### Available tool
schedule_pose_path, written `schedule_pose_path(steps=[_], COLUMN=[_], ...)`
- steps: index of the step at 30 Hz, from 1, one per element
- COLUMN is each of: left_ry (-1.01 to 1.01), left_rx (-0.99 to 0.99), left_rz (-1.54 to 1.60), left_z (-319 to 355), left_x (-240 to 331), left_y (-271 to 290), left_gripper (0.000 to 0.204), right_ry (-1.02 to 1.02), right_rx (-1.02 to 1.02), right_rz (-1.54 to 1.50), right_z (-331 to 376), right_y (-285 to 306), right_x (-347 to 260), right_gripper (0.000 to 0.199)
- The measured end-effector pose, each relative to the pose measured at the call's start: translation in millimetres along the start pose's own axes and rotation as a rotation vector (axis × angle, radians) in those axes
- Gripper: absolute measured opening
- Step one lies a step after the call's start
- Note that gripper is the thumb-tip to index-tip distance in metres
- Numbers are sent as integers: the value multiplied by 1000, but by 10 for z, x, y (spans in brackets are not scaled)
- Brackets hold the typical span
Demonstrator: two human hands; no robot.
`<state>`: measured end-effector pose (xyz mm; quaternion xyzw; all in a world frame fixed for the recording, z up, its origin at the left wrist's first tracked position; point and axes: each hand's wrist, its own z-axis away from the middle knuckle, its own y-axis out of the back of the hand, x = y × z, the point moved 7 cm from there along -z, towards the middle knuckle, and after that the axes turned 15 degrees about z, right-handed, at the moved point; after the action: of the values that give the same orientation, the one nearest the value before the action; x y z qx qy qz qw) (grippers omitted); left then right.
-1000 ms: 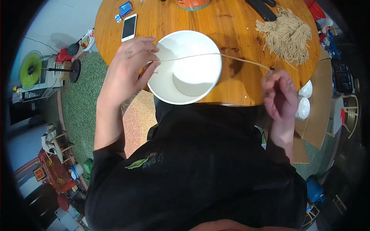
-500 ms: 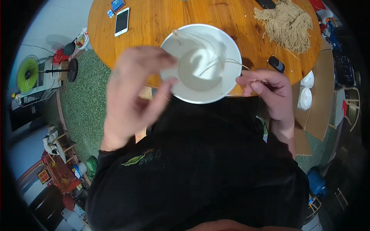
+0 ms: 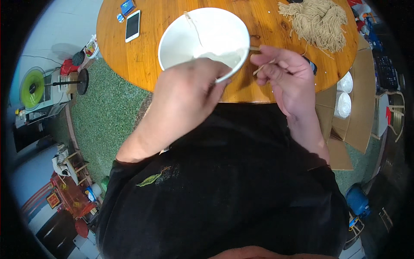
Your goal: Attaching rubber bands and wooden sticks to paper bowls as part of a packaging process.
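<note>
White bucket [image 3: 174,45], upper centre: your left hand [image 3: 189,88] grips it, right hand [image 3: 286,73] pinches cord [image 3: 260,69]; one side seems attached, one remains.

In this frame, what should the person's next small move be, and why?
Probably a gentle outward pull on the tan cord: the right hand pinches it just outside the white bucket, and the left hand, at the near rim, could steady the bucket.

I can see two bare hands [image 3: 187,88] [image 3: 288,75], one round brown wooden table [image 3: 123,60], one white open-topped round bucket [image 3: 174,45], one shaggy heap of tan string [image 3: 319,26], one rectangular white-framed phone [image 3: 133,26], one green-bladed fan [image 3: 32,86], and two shiny white rounded packs [image 3: 344,83] [image 3: 343,105].
</note>
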<state>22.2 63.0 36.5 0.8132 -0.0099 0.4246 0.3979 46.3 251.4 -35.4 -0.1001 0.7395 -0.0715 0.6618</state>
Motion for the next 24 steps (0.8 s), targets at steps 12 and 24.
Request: schedule_pose_path(steps=[12,24], left_ry=[309,220], left_rx=[137,-17], left_rz=[432,555], left_z=[-45,-26], left_x=[-212,-282], left_y=[236,466], left_gripper=[19,41], right_ry=[324,194], right_rx=[209,139], right_rz=[324,-279], right_z=[-9,-275], right_y=[-460,-406], right_x=[-208,136], right_gripper=[20,28])
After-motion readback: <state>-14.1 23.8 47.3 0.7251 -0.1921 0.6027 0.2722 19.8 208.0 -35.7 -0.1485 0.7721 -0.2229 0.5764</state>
